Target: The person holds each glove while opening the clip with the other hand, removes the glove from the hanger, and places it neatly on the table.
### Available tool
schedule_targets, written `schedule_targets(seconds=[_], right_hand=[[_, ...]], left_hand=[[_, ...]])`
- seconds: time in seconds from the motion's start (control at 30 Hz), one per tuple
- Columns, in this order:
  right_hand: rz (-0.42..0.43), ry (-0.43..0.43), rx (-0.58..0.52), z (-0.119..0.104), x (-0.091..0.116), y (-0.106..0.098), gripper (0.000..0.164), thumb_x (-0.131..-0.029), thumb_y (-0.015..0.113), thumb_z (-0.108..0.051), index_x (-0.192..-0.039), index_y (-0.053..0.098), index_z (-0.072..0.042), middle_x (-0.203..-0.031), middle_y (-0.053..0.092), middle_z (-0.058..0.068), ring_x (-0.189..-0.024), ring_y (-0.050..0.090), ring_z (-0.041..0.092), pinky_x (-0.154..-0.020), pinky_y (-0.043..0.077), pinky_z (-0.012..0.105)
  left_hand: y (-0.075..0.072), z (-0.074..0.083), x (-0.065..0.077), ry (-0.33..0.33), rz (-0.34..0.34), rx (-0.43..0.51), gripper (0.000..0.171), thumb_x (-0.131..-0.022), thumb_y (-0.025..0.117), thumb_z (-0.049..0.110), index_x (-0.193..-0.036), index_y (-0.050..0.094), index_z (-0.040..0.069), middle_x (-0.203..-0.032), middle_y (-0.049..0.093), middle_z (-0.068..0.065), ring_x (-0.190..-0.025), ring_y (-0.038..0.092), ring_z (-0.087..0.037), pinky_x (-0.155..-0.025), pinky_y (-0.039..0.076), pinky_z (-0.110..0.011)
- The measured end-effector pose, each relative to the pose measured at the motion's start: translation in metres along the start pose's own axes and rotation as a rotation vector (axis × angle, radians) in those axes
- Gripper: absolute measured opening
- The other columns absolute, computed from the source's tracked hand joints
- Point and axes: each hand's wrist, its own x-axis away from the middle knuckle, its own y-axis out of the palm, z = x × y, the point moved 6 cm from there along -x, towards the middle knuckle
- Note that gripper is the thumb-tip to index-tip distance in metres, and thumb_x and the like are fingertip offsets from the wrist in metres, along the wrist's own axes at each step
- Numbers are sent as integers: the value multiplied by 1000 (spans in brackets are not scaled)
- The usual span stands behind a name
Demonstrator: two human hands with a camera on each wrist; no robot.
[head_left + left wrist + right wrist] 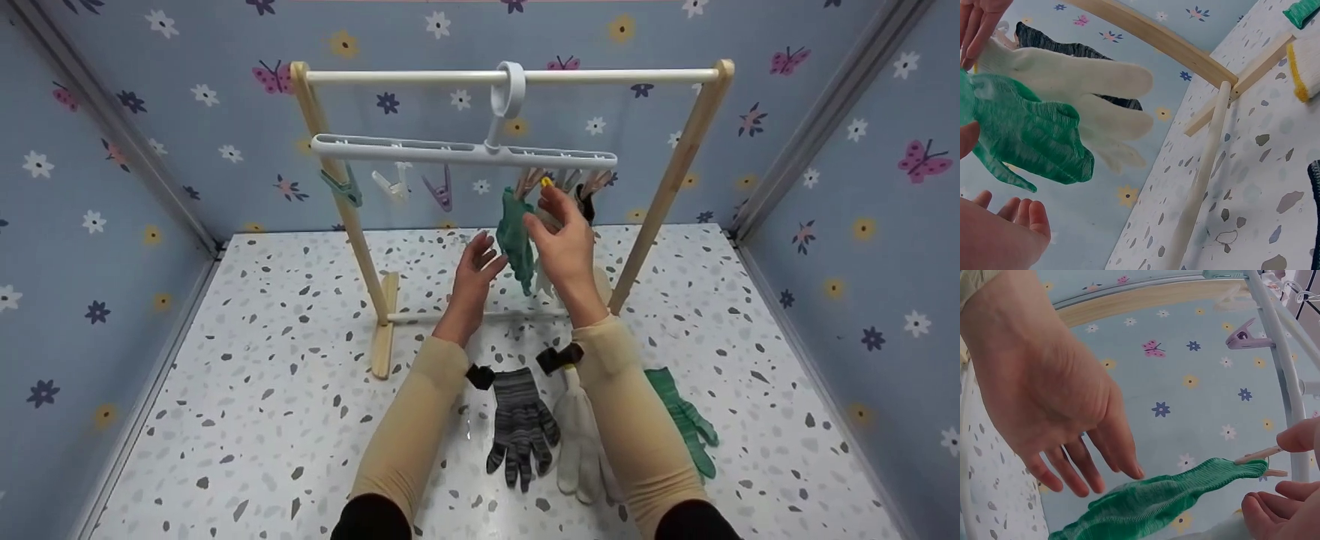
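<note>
A green glove (516, 232) hangs from a beige clothespin (1258, 454) on a white hanger (420, 152), hooked over the top bar of a wooden rack (664, 195). The right hand (566, 247) is by that clothespin, thumb and fingers apart, released; whether a fingertip touches the neighbouring white glove (1072, 73) I cannot tell. The left hand (472, 281) is also released, loosely spread just beside the green glove. Behind the white glove hangs a dark glove (1064, 45). Green (341, 186), white (391, 184) and purple (440, 191) clothespins dangle at the hanger's left. Grey (517, 420), white (577, 442) and green (686, 420) gloves lie on the speckled surface (285, 420).
</note>
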Motion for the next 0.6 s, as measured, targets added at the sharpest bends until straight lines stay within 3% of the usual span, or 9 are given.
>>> schedule_targets(seconds=[0.2,0.4,0.6], right_hand=[[-13,31,-42,4,-6,3,56,-95,67,-8,-145,44,4,-143,51,18,-130,52,27,-105,43,38],[-38,59,-54,6,-7,5,58,-96,68,-13,-147,44,-1,-142,54,12,-128,53,24,-105,42,34],[-44,71,-119,5,-10,6,54,-97,66,-12,-146,45,-1,-141,55,13,-128,53,26,-104,43,33]], left_hand=[[6,-1,-6,-25,-20,45,72,-95,70,21,-156,32,16,-154,40,-5,-143,35,-23,-112,32,-39],[10,0,-3,19,-22,41,60,-95,70,17,-149,44,14,-143,52,-8,-132,49,-20,-108,38,-38],[11,1,3,72,-29,26,51,-96,69,19,-143,50,10,-136,57,-8,-126,54,-19,-105,41,-37]])
